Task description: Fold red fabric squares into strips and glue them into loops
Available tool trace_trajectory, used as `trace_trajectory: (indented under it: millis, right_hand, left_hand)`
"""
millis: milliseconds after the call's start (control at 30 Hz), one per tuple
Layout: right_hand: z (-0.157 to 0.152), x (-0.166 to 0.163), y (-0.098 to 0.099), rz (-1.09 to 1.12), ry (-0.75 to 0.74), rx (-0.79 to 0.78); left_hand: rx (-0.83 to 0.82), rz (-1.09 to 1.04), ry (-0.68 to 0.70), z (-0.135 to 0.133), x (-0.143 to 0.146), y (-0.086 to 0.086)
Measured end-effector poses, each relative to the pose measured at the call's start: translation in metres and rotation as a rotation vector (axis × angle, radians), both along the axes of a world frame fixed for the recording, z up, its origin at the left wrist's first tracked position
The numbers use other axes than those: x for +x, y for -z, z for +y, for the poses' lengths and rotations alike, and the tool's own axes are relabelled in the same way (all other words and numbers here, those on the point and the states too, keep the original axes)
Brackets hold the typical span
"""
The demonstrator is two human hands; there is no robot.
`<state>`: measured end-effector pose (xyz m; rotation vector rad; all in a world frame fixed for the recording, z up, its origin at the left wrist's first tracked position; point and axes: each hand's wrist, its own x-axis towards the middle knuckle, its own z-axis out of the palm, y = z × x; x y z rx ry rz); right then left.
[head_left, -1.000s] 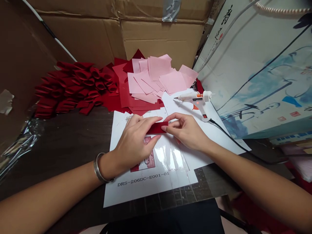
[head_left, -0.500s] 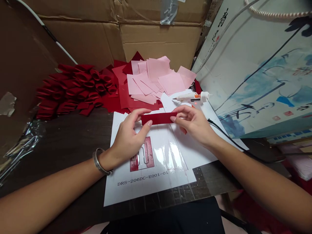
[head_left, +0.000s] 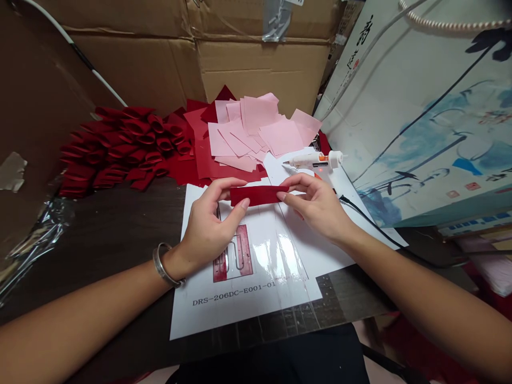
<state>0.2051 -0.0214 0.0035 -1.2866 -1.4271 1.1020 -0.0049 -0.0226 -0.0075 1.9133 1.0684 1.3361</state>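
Note:
A folded dark red strip [head_left: 260, 196] is stretched level between my two hands, above a white printed sheet [head_left: 240, 320]. My left hand [head_left: 216, 221] pinches its left end, thumb on the near face and fingers behind. At the other end my right hand [head_left: 316, 205] grips it between thumb and fingers. Whether the strip is cloth or paper I cannot tell. Just beyond my right hand lies a white glue gun [head_left: 312, 159] with a small red light on it, its nozzle pointing left.
Many rolled red pieces [head_left: 128, 141] are heaped at the back left. Pink squares [head_left: 280, 133] lie over red sheets [head_left: 200, 154] at the back middle. Cardboard [head_left: 260, 69] walls the rear, and a painted white panel [head_left: 432, 122] stands right. A black cable [head_left: 376, 228] crosses the right side.
The strip has shifted very slightly left and its top edge is tilted a little. My right fingers have moved slightly left with it; my left hand stays nearly in place.

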Motion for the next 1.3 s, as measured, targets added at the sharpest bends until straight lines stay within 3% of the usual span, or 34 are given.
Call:
trace_trajectory:
  millis: [267,400,533,667,733,900,1100,1200,1300]
  right_hand:
    - [-0.001,-0.002,0.000,0.007,-0.001,-0.014]
    - [-0.001,-0.001,-0.002,0.014,0.014,0.007]
    - [-0.003,-0.002,-0.002,-0.012,-0.004,-0.013]
    - [-0.007,-0.011,0.003,-0.068,-0.018,-0.093]
    - [-0.009,-0.015,0.007,-0.101,-0.030,-0.085]
    - [-0.012,-0.019,0.013,-0.189,-0.075,-0.025]
    - [-0.013,-0.016,0.004,-0.421,-0.134,0.073]
    - [-0.012,-0.006,-0.006,-0.538,-0.053,0.173]
    - [-0.008,0.012,-0.017,-0.624,0.167,0.306]
  left_hand:
    - [-0.009,-0.007,0.006,-0.001,0.000,0.000]
    - [-0.021,0.100,-0.043,0.000,-0.002,0.000]
    - [0.180,0.308,-0.097,-0.003,-0.003,-0.003]
    - [0.361,0.443,0.114,-0.009,-0.002,-0.001]
    - [0.335,0.495,0.185,-0.010,-0.001,0.001]
    - [0.183,0.641,0.160,-0.009,-0.001,0.005]
    - [0.119,0.656,0.165,-0.007,-0.003,0.004]
    - [0.151,0.675,0.128,-0.007,-0.003,0.004]
    - [0.159,0.691,0.120,-0.006,-0.003,0.005]
